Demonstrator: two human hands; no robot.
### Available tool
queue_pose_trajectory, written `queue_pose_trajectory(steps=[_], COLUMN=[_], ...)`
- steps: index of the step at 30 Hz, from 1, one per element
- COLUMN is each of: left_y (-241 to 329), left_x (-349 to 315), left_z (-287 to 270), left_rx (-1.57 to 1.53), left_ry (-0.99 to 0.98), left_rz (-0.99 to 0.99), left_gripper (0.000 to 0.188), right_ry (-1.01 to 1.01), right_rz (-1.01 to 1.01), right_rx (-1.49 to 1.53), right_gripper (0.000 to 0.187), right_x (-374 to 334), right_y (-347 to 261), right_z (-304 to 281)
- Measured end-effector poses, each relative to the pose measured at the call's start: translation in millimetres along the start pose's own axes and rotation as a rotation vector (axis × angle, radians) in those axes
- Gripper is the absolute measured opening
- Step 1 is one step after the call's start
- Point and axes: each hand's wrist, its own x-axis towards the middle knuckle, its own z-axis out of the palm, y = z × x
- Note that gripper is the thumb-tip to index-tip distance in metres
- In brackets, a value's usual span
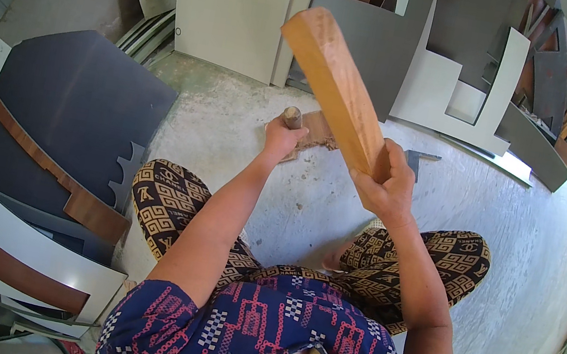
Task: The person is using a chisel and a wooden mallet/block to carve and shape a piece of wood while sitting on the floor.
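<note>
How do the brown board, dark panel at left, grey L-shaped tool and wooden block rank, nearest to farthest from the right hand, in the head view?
1. Wooden block: in the right hand.
2. Grey L-shaped tool: just beyond the hand.
3. Brown board: to the hand's left.
4. Dark panel: far left.

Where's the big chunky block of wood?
In the head view, the wood block is at upper middle, held in the right hand; its far end slants up-left, with a grey panel behind it.
</note>
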Motion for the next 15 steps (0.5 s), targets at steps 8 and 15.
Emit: queue_pose_trajectory(steps=[8,15], left_y=[-9.3,-8.2], left_x=[1.3,2.3], left_z=[3.9,2.6], left_rx=[-0.247,-0.130], left_ry=[-0.052,-0.017], left_rz=[0.109,0.029], left_gripper=[0.036,0.034], right_ry=[-0.322,-0.206], right_rz=[0.175,0.173], right_rx=[-0.317,-0.085], right_gripper=[0.041,0.041], right_x=[-4.6,-2.3], right_y=[3.6,-6.8], right_z=[10.2,6.8])
